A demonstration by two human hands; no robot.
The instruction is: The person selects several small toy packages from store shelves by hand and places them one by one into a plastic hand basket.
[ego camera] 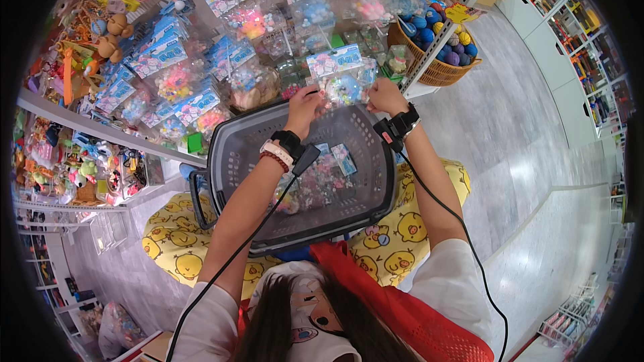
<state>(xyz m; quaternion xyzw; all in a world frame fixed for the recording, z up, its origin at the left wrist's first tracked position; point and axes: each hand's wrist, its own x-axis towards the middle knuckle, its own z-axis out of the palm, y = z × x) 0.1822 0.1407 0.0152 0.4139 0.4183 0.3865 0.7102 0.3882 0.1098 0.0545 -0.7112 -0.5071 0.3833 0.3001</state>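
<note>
Both my hands hold a clear plastic packet [344,89] with a blue printed header card, above the far rim of a grey basket. My left hand [306,108] grips its lower left side, and my right hand [385,96] has its right edge between the fingers. Colourful beads or small pompoms show through the plastic. The grey plastic shopping basket [362,171] rests on my lap. Several small packets [322,178] lie in its bottom, partly hidden by my left forearm.
Similar packets [173,78] hang in rows on the display ahead. A wicker basket [432,73] of coloured balls stands right of a perforated metal post [445,35]. Plush keychains [113,35] hang at far left. Cables [443,196] trail from both wrists.
</note>
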